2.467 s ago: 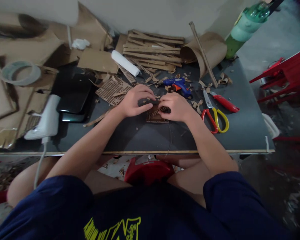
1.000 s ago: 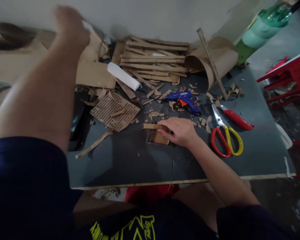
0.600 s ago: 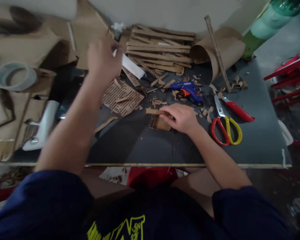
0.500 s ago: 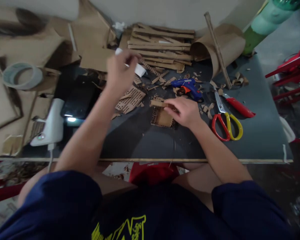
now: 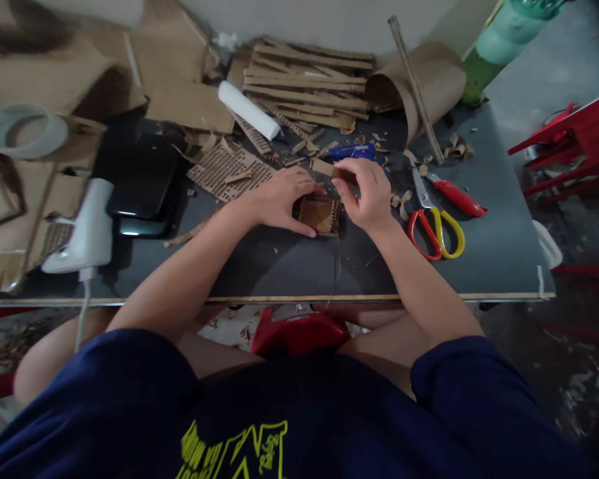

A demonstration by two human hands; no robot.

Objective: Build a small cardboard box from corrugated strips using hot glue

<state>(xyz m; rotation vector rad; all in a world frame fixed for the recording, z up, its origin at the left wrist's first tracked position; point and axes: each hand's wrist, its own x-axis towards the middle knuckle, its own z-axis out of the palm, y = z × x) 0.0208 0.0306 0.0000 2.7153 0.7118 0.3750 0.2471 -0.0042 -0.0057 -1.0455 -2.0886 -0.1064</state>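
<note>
A small open-topped cardboard box (image 5: 318, 218) with corrugated walls sits on the dark tabletop in front of me. My left hand (image 5: 287, 203) grips its left side, thumb at the near wall and fingers along the far one. Just right of the box, my right hand (image 5: 368, 193) is raised a little, its thumb and fingers closed on a short cardboard strip (image 5: 323, 167) that juts out to the left. Part of that strip is hidden by the fingers. Behind the right hand lies a blue glue gun (image 5: 352, 152), partly covered.
Scissors (image 5: 438, 223) and a red-handled knife (image 5: 460, 198) lie at right. Stacked cardboard strips (image 5: 307, 86), a white roll (image 5: 248, 110) and a perforated cardboard sheet (image 5: 229, 171) lie farther back. Left are a black device (image 5: 144, 174), a white power strip (image 5: 87, 226) and a tape roll (image 5: 24, 130).
My left hand has come down from near the white roll to the box. My right hand has lifted the cardboard strip off the box's far edge. The view has shifted slightly.
</note>
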